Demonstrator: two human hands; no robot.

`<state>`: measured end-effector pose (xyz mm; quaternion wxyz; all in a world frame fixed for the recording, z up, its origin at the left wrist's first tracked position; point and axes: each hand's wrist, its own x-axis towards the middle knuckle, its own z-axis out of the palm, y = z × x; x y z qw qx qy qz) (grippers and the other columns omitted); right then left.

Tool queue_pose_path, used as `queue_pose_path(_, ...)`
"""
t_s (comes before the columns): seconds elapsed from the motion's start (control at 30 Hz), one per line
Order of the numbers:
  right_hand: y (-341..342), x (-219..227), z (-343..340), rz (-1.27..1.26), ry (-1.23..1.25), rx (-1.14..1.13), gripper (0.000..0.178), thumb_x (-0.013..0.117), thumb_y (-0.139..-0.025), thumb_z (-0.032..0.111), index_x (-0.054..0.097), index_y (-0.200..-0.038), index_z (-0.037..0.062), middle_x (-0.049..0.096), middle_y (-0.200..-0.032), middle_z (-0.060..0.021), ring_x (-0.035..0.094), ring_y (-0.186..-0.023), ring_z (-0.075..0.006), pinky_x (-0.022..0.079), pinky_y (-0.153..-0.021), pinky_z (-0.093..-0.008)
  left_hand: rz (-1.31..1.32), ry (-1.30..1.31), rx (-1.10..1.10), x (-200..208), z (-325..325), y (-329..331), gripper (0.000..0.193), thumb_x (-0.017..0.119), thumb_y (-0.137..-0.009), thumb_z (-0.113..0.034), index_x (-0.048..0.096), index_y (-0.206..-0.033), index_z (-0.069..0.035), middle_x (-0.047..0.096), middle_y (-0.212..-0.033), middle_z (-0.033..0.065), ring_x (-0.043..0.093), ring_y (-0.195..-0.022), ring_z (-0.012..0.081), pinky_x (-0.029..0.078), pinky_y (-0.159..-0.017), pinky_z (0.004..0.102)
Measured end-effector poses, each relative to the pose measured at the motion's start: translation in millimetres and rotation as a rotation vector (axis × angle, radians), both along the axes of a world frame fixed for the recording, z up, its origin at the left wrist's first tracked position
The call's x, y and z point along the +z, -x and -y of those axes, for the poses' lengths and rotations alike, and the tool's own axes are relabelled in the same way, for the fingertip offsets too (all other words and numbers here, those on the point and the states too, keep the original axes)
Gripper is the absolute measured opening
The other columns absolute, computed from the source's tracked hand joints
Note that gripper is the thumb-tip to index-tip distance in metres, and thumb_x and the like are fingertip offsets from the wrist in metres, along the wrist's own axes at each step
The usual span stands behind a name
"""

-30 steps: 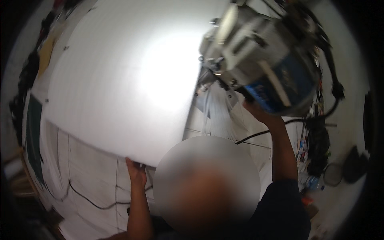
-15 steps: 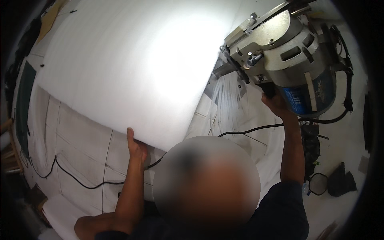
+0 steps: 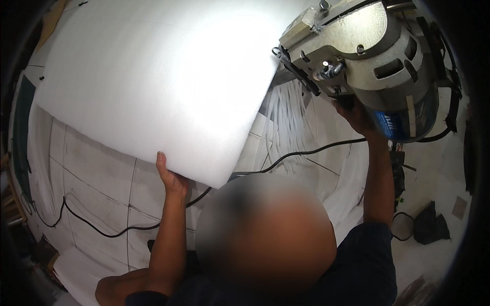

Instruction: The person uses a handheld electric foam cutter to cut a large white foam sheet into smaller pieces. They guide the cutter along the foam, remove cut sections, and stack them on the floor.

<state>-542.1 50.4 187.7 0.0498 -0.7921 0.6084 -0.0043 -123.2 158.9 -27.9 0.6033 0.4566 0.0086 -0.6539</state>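
A large white padding sheet (image 3: 138, 81), thick and soft-looking, spreads over the left and middle of the view. My left hand (image 3: 172, 176) grips its near edge, thumb on top and the other fingers hidden underneath. At the upper right stands a motor-driven machine (image 3: 367, 56) with a metal body and a blue-labelled motor end, meeting the sheet's right edge. My right hand (image 3: 357, 117) is closed round a black handle on the machine's near underside, partly hidden by the motor. Thin white strips (image 3: 286, 120) hang below the machine beside the sheet.
A black cable (image 3: 306, 153) runs across the tiled floor (image 3: 97, 178) and under the sheet's near corner. Dark bundled items (image 3: 431, 224) and a ring-shaped thing (image 3: 402, 227) lie at the right. A dark green panel (image 3: 23, 137) stands at the far left.
The machine has shifted slightly right and toward the top of the view. The sheet's near edge and my left hand sit a little higher, both hands still holding on.
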Motion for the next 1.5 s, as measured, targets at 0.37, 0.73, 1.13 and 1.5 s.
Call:
queue_pose_path(0.37,-20,6,4,0.068,-0.150,-0.269,0.050,0.066,-0.090,0.035,0.054,-0.121,-0.0022,0.063,-0.114,-0.0254,0.060,-0.109,-0.0356,0.045,-0.094,-0.0404,0.106,0.002,0.004,-4,-2,7,0.077,0.049,-0.089,-0.058,0.038,-0.142,-0.003,0.046,-0.137,0.0134,0.043,-0.127,0.0292,0.035,-0.106,0.0428)
queue_pose_path(0.73,-7,-3,9,-0.021,-0.009,-0.105,0.050,0.066,-0.089,0.031,0.052,-0.124,-0.0027,0.062,-0.115,-0.0273,0.060,-0.109,-0.0397,0.044,-0.095,-0.0424,0.026,0.020,0.012,-6,-5,3,0.072,0.053,-0.089,-0.048,0.036,-0.142,-0.003,0.047,-0.134,0.0134,0.045,-0.126,0.0273,0.037,-0.105,0.0423)
queue_pose_path(1.13,-6,-6,13,-0.063,-0.109,-0.122,0.049,0.065,-0.090,0.033,0.052,-0.124,0.0008,0.061,-0.118,-0.0264,0.057,-0.112,-0.0422,0.045,-0.095,-0.0454,0.113,0.106,0.012,-27,-14,5,0.073,0.055,-0.088,-0.049,0.040,-0.138,0.001,0.049,-0.132,0.0165,0.048,-0.123,0.0287,0.038,-0.103,0.0426)
queue_pose_path(1.5,-14,-15,13,-0.055,0.052,-0.141,0.045,0.068,-0.089,0.024,0.055,-0.124,-0.0005,0.062,-0.117,-0.0266,0.059,-0.112,-0.0419,0.047,-0.092,-0.0439,0.098,0.133,0.015,-37,-18,6,0.084,0.063,-0.082,-0.035,0.022,-0.147,-0.002,0.037,-0.138,0.0181,0.039,-0.126,0.0294,0.031,-0.108,0.0460)
